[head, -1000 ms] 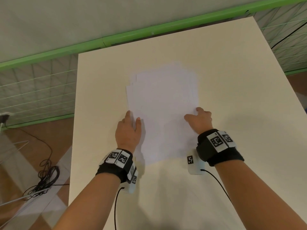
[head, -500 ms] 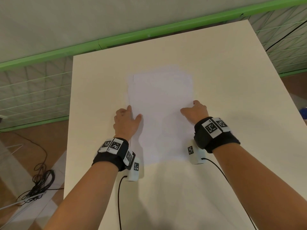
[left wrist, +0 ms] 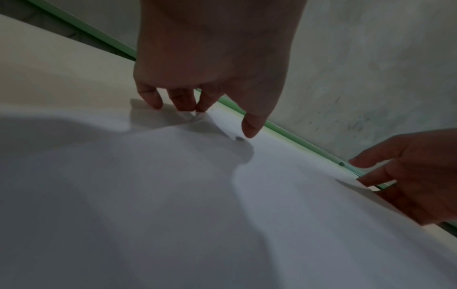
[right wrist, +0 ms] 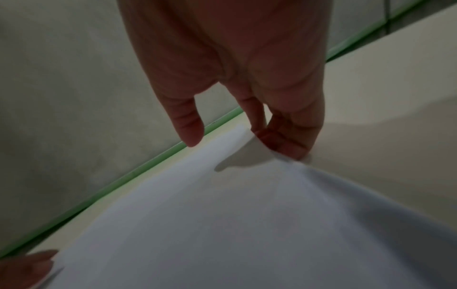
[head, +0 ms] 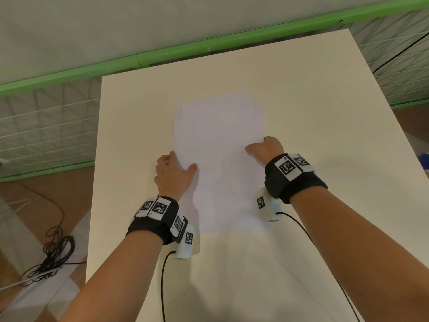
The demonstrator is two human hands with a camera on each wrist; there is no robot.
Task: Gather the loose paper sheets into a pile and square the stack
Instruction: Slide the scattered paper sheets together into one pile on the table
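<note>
The left hand and right hand curl round opposite long edges of the paper stack lying between them; light, floppy, slippery sheets are best squeezed at the edges.

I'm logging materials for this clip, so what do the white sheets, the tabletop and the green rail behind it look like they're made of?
Sheets: thin matte white paper; an edge curls up at the left hand's fingers.
Tabletop: smooth cream board, probably laminate; faint sheen, no grain.
Green rail: painted, likely metal, though plastic cannot be ruled out.
</note>
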